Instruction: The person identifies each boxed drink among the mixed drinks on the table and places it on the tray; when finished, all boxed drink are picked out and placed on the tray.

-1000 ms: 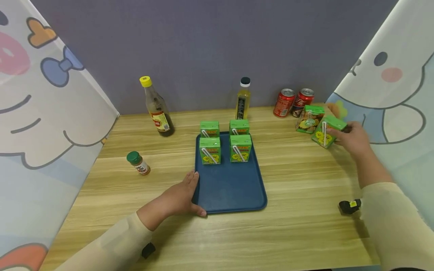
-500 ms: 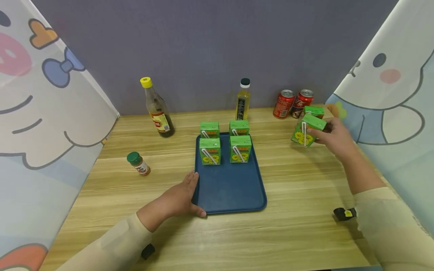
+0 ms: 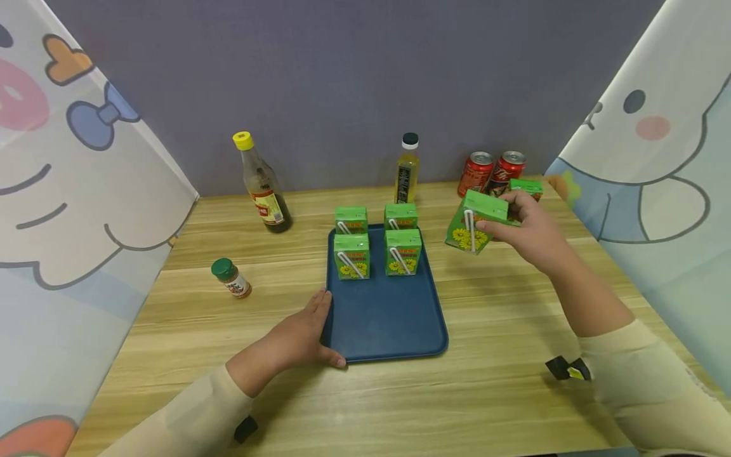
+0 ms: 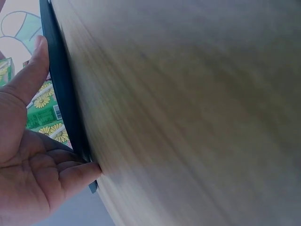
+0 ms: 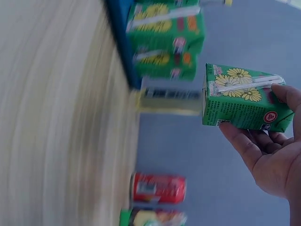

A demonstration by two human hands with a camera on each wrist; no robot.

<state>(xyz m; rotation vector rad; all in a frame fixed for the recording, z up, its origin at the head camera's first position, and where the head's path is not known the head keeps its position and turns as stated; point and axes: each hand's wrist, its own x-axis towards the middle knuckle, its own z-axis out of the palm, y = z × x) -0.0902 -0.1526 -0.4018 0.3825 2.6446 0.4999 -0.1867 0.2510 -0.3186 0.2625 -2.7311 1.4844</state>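
My right hand (image 3: 528,231) grips a green drink carton (image 3: 474,222) with yellow flowers and a white straw on its front. It holds the carton tilted above the wood table, right of the tray. In the right wrist view, thumb and fingers close around one end of this drink carton (image 5: 247,99). My left hand (image 3: 297,336) rests along the left edge of the dark blue tray (image 3: 388,324), fingers extended and thumb at its near corner. Several matching cartons (image 3: 403,252) stand in two rows on the tray's far half.
Two red cans (image 3: 476,174) and another green-topped carton (image 3: 526,188) stand at the back right. A yellow-capped sauce bottle (image 3: 265,190) and a green-lidded spice jar (image 3: 231,277) are on the left. Behind the tray stands a bottle of yellow liquid (image 3: 407,171).
My right hand has lifted the drink carton from the back right and carried it left toward the tray. The left hand has stayed at the tray's edge.
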